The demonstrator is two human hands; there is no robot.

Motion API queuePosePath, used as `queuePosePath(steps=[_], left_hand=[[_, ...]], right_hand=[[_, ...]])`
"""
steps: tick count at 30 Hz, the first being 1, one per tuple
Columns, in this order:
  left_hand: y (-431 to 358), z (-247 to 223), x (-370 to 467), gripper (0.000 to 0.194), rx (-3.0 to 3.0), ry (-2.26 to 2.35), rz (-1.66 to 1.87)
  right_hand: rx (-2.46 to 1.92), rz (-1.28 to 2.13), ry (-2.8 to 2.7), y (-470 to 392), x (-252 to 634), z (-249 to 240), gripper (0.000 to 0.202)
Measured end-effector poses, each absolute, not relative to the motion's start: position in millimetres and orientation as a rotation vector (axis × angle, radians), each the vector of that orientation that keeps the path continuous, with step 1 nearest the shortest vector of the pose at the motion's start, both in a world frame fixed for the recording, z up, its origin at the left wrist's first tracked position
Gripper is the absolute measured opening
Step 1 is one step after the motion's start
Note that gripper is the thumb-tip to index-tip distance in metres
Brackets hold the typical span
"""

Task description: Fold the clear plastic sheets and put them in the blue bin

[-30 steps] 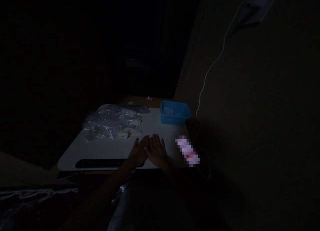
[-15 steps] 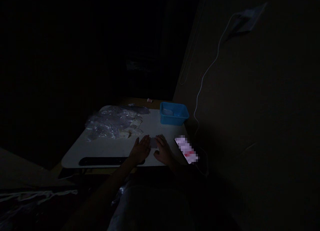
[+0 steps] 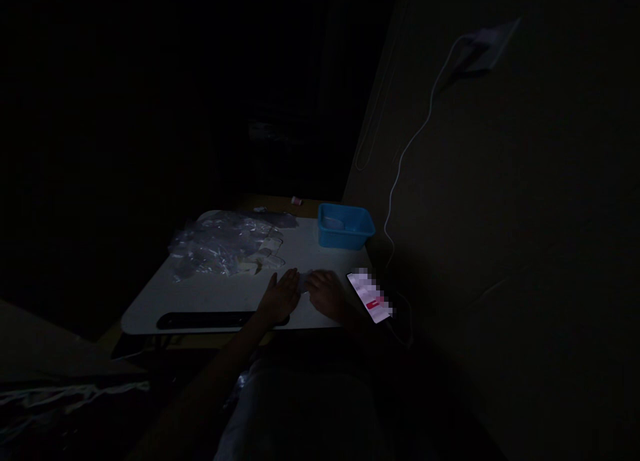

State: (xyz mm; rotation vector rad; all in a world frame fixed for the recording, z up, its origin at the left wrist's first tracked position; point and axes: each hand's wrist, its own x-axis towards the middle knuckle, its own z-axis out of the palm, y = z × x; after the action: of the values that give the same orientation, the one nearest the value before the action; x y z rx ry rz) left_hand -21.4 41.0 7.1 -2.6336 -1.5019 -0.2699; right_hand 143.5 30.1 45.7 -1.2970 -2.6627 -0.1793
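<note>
Table [image 3: 200, 298], 1, white, dimly lit on my feed; carries the items below.
Clear plastic [image 3: 215, 244], 1 crumpled heap, far left; I see no real change.
Blue basin [image 3: 345, 240], 1, far right corner; likewise.
Left hand [image 3: 283, 296], 1: open, fingers extended, laid beside the small piece.
Right hand [image 3: 325, 293], 1: the main change. 1.0 s ago it overlapped the left; 0.5 s ago it lay apart; now its fingers curl at the piece's right side. I cannot tell whether they grip it.
Phone [image 3: 367, 294], 1, screen lit, right of that hand.
Translucent piece [image 3: 303, 284], 1, between both hands, partly covered; I judge the handling now rests with the right fingers.
</note>
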Motion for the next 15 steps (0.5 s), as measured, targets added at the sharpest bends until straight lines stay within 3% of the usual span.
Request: queuePosePath(steps=[15], left_hand=[[41, 4, -22, 0.049, -2.642, -1.503, -0.314]], right_hand=[[-1.331, -0.241, -2.354, 29, 142, 17, 0.010]])
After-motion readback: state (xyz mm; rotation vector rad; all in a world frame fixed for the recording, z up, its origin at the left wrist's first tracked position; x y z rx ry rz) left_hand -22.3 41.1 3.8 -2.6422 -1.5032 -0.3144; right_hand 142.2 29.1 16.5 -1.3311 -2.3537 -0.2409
